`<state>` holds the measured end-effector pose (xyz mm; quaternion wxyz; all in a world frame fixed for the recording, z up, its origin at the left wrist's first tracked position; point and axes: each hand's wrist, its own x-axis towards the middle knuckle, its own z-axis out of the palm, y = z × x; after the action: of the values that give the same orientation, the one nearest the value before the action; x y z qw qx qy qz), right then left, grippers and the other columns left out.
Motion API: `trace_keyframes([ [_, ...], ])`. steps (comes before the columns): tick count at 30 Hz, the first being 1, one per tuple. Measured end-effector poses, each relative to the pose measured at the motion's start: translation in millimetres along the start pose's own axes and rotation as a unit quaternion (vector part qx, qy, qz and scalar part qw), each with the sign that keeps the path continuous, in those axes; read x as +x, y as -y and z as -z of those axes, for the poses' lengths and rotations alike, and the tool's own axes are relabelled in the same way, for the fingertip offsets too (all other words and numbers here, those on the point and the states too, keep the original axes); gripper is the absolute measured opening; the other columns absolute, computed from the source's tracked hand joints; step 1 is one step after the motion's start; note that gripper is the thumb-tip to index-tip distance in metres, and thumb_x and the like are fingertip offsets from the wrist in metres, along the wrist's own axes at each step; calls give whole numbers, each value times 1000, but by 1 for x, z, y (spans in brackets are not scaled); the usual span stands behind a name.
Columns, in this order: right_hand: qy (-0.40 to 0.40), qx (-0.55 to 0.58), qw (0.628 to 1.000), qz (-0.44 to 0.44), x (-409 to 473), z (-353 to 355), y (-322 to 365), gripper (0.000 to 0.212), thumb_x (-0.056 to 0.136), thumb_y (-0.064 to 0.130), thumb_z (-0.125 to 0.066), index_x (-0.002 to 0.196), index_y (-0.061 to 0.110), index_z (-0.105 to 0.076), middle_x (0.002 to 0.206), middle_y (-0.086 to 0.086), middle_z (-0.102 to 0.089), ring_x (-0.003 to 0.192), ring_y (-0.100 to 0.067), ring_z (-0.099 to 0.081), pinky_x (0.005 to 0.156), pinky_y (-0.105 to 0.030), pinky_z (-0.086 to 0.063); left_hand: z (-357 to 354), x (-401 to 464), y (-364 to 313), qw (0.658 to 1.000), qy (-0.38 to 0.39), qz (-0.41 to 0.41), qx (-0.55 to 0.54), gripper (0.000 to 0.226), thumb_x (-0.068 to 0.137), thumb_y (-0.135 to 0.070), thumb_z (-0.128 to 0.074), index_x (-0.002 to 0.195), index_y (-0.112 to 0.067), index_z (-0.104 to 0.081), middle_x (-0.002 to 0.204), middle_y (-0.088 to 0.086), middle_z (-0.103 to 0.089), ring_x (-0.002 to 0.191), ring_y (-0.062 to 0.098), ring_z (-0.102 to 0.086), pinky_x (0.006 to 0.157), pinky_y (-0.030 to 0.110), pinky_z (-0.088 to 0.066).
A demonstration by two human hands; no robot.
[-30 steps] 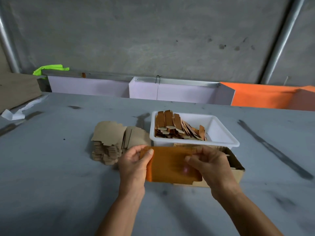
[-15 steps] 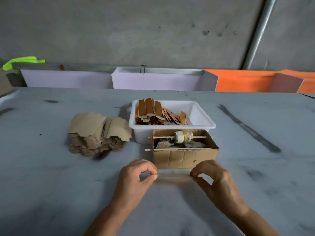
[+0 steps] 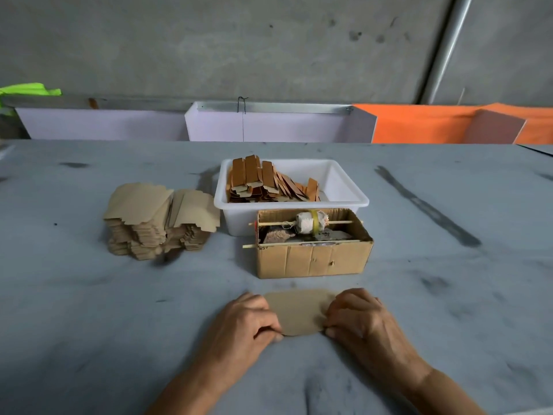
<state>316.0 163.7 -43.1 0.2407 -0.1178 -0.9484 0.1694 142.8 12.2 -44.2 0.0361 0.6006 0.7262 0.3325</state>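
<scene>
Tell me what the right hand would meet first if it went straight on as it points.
Probably the cardboard box: the right hand, pinching the paper piece, points forward and slightly left, and the box's front wall stands next there.

Both forearms reach forward, knuckles up; left hand (image 3: 248, 322) and right hand (image 3: 356, 319) curl inward, fingertips apparently pinching the card (image 3: 299, 313) between them.

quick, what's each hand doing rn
Left hand: fingers curled, pinching the left edge of the flat tan card piece.
Right hand: fingers curled, pinching its right edge.
</scene>
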Motion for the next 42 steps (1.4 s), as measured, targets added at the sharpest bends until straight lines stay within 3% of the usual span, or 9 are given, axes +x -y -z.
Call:
trace_keyframes([
  [11, -13, 35, 966, -254, 11, -13, 12, 4, 76, 20, -75, 76, 16, -77, 97, 10, -59, 110, -12, -40, 93, -32, -40, -15, 7, -6, 979, -43, 198, 25, 13, 75, -30, -73, 69, -19, -70, 94, -19, -47, 101, 6, -43, 92, 24, -32],
  [17, -9, 17, 944, -331, 15, -14, 17, 4, 74, 23, -75, 77, 20, -75, 93, 16, -52, 111, -12, -37, 91, -29, -38, -18, 13, -7, 960, -48, 272, 45, 10, 71, -29, -71, 65, -22, -68, 98, -20, -49, 105, 8, -42, 92, 25, -32],
  [23, 19, -6, 916, -401, 22, -13, 13, 12, 70, 29, -76, 72, 19, -71, 97, 4, -60, 108, -20, -38, 81, -29, -40, -18, 16, -6, 943, -38, 326, 54, 16, 66, -34, -75, 59, -24, -64, 100, -21, -46, 106, 9, -37, 83, 25, -22],
  [27, 35, 44, 907, -417, 22, -7, 10, 25, 67, 30, -80, 57, 31, -57, 99, 6, -55, 110, -18, -35, 89, -32, -40, -16, 15, -3, 935, -47, 350, 29, 28, 60, -38, -80, 57, -25, -56, 96, -19, -43, 107, 11, -36, 83, 24, -20],
  [30, -10, 88, 917, -388, 14, -10, 12, 34, 71, 18, -77, 52, 40, -59, 96, 10, -54, 112, -17, -34, 92, -34, -37, -17, 12, -6, 939, -57, 339, 26, 28, 63, -35, -80, 61, -31, -52, 99, -17, -42, 112, 13, -35, 83, 24, -18],
  [33, -83, 14, 963, -255, 3, -19, 18, 26, 70, 7, -79, 62, 30, -71, 92, 4, -57, 103, -26, -41, 84, -39, -38, -20, 8, -17, 952, -80, 289, 60, 19, 72, -29, -75, 65, -36, -59, 96, -19, -41, 110, 12, -38, 76, 23, -14],
  [36, -117, -110, 983, -91, 0, -22, 24, 24, 62, -1, -79, 65, 22, -75, 79, -1, -61, 80, -32, -54, 60, -42, -45, -23, 4, -30, 975, -86, 141, 151, 14, 67, -15, -76, 67, -28, -72, 84, -14, -53, 91, 19, -53, 78, 29, -29],
  [38, -106, -172, 979, -30, 0, -21, 28, 18, 63, 2, -71, 62, 20, -73, 71, 1, -61, 69, -28, -57, 54, -37, -44, -24, 1, -37, 977, -88, 34, 191, 11, 62, -13, -68, 56, -21, -72, 67, -7, -58, 70, 21, -58, 62, 36, -47],
  [42, -78, -218, 973, -3, -11, -23, 34, 16, 65, 7, -57, 61, 18, -68, 62, -1, -59, 54, -23, -55, 50, -28, -44, -24, -5, -44, 966, -46, 4, 255, 35, 66, -17, -36, 48, -17, -66, 54, -5, -54, 58, 16, -58, 48, 23, -46],
])
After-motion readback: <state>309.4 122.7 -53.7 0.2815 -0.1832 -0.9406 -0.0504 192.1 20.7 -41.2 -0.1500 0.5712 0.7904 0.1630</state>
